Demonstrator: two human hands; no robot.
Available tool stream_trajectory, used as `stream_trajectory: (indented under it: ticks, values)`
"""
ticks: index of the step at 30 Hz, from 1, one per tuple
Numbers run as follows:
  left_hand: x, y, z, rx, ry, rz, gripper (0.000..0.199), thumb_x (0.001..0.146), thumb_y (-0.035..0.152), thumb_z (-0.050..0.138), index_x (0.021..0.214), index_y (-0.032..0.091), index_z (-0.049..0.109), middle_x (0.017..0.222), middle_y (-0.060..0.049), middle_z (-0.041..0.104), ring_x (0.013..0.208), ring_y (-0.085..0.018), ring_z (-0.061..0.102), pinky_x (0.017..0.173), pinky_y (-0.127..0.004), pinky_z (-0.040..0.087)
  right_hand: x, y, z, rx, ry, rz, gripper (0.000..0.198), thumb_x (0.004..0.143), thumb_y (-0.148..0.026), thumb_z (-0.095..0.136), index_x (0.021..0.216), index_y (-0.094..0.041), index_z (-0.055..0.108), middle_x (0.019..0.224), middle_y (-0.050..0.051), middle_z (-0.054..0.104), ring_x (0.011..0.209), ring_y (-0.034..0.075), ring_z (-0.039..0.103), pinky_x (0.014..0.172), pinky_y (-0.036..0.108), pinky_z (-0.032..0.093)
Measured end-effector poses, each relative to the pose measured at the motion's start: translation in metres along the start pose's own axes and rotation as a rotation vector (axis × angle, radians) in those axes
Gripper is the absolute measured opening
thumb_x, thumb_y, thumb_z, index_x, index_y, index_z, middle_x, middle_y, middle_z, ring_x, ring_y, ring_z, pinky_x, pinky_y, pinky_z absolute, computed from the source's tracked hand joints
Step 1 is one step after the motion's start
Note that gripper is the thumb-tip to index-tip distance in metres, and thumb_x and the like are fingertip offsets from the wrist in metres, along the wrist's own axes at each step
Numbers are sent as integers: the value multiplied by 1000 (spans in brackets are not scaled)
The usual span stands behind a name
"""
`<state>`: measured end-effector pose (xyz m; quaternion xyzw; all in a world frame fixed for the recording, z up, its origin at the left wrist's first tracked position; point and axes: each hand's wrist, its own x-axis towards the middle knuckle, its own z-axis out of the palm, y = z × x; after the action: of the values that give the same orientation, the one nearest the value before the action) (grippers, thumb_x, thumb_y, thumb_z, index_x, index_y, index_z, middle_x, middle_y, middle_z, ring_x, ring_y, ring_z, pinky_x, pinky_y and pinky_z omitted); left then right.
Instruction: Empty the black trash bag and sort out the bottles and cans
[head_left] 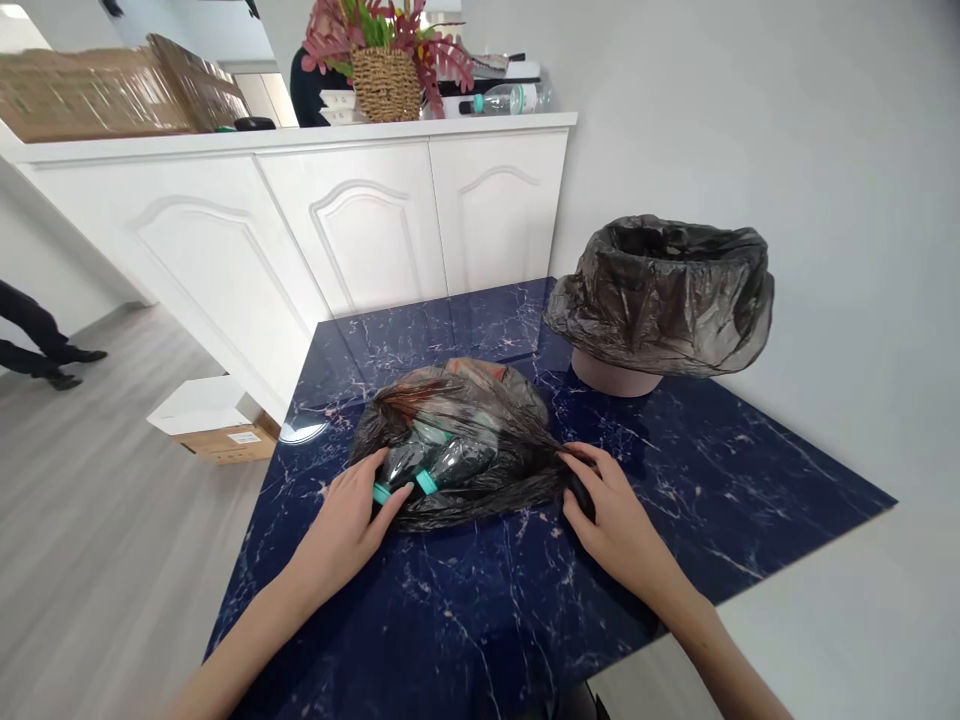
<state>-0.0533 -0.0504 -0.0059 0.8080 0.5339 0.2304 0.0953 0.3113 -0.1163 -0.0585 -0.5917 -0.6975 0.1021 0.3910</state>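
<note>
Two hands frame a filled black trash bag [461, 445] lying mid-table. Our left hand [346, 520] lies flat against its near-left side, fingers [390, 497] loosely spread beside two teal bottle caps [405, 487] showing through the plastic. Our right hand [615, 515] pinches the bag's gathered neck, though its fingertips are partly buried in folds. The dark marble table [480, 620] stays open toward us and to the right; its right edge runs close by the wall. A lined bin [664, 290] stands at the far corner, its base mostly hidden.
</note>
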Motion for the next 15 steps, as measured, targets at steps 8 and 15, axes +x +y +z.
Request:
stream_trajectory:
  ticks: [8, 15]
  values:
    - [-2, 9, -35, 45, 172, -18, 59, 95, 66, 61, 137, 26, 68, 112, -11, 82, 99, -38, 77, 85, -44, 58, -1, -1, -1, 21, -12, 43, 38, 106, -28, 50, 142, -28, 61, 153, 16, 52, 142, 37, 57, 120, 66, 49]
    - [3, 35, -96, -212, 622, -237, 46, 94, 67, 66, 111, 25, 72, 84, 1, 71, 71, -19, 66, 65, -27, 50, -2, 1, -2, 29, -9, 35, 35, 105, -27, 51, 138, -28, 63, 153, 15, 54, 141, 36, 58, 121, 63, 48]
